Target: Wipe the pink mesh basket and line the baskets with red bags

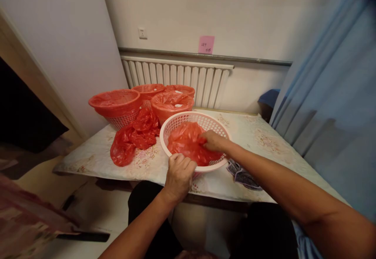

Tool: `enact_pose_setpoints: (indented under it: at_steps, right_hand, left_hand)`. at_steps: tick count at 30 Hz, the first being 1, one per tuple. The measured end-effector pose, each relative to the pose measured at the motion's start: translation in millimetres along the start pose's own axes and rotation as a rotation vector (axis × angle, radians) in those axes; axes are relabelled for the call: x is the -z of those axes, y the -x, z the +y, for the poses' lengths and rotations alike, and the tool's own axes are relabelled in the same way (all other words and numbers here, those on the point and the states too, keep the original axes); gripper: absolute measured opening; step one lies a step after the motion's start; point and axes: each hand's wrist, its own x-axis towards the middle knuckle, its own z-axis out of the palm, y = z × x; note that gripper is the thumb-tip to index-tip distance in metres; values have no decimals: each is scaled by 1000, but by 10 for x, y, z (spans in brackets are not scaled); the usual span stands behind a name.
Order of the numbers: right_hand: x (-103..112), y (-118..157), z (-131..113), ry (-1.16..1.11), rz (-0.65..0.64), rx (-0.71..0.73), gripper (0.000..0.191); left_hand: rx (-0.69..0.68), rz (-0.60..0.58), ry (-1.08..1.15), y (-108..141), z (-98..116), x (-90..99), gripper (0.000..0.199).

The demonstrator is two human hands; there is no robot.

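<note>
A pink-white perforated plastic basket (216, 121) stands on the table in front of me. My left hand (180, 172) is closed over its near rim. Inside lies a thin red plastic bag (188, 135), crumpled against the bottom and side. My right hand (213, 141) reaches into the basket with its fingers curled on the bag; the fingertips are partly hidden in the plastic. Left of the basket, a heap of loose red plastic bags (135, 137) rests on the cloth.
Several baskets lined with red bags, such as the left one (116, 98), stand behind the heap. A dark patterned cloth (243, 176) lies right of my basket. A radiator (176, 73) runs along the wall; a blue curtain (320, 82) hangs at the right. Floral cloth covers the table (273, 149).
</note>
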Motion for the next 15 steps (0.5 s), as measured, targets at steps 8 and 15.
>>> enact_pose_setpoints:
  at_steps: [8,15]
  right_hand:
    - [524,-15,-59,-581,241,47,21]
    - [407,9,-274,-877,228,54,24]
  left_hand:
    - [93,-125,189,-98,-143,153,10]
    - [288,37,392,-460,-333,304,81]
